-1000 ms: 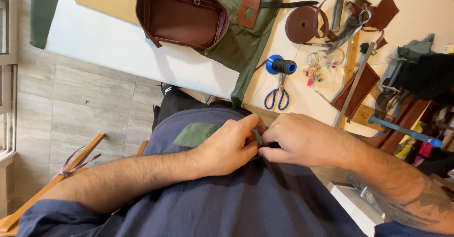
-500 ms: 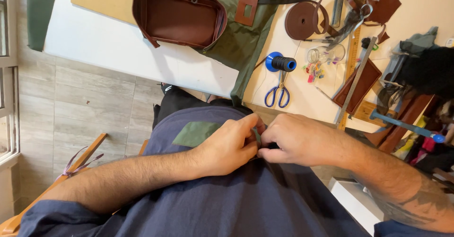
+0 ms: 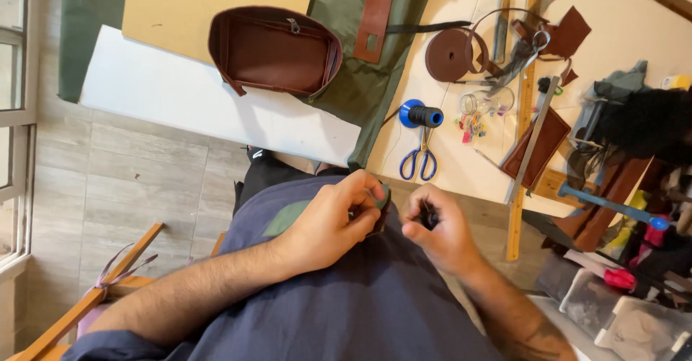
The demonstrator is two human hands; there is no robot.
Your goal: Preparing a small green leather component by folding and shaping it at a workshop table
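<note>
Leather, a small dark piece [image 3: 380, 210], sits pinched in our left hand [image 3: 333, 220] over our lap, just below the blue-handled scissors [image 3: 419, 161] | our right hand [image 3: 441, 233] beside it is closed around a small dark tool [image 3: 428, 215] | blue thread spool [image 3: 421, 114] lies just above the scissors.

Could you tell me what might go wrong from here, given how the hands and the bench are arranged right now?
The left hand pinches a small dark green piece over the lap, off the white worktable; if it slips, it probably drops to the floor. The right hand grips a thin dark item I cannot identify; if it is pointed, the close fingers could be pricked. The blue-handled scissors lie near the table edge.
</note>
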